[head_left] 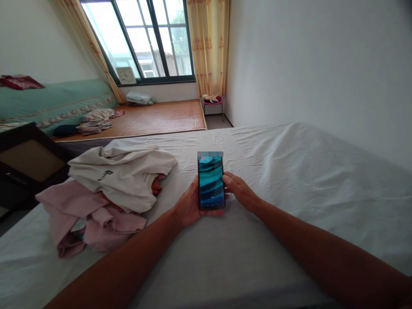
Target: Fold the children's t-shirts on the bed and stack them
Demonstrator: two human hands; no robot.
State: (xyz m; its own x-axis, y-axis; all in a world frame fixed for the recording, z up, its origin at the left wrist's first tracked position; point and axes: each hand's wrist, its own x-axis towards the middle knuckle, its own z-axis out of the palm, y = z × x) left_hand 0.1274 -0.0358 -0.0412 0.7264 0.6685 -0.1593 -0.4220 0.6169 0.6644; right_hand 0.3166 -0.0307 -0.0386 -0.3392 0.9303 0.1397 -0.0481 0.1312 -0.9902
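Observation:
A smartphone (211, 182) with a lit blue-green screen is held upright above the white sheet, its top edge blurred out. My left hand (191, 204) is wrapped round its left side and lower back, with fingers showing below and beyond the right edge. At the phone's right edge, my right hand (238, 189) touches the side with its fingers, and part of them is hidden behind it. To the left lie a crumpled white shirt (125, 171) with dark lettering and a pink garment (99, 219) partly under it.
The white-sheeted bed (257, 257) spreads under both arms and meets the wall (305, 64) at right. Beyond it is a mat-covered bed (161, 116) with folded clothes (98, 116). A small stool (213, 103) stands by the curtain (209, 47). A dark cabinet (25, 163) is at left.

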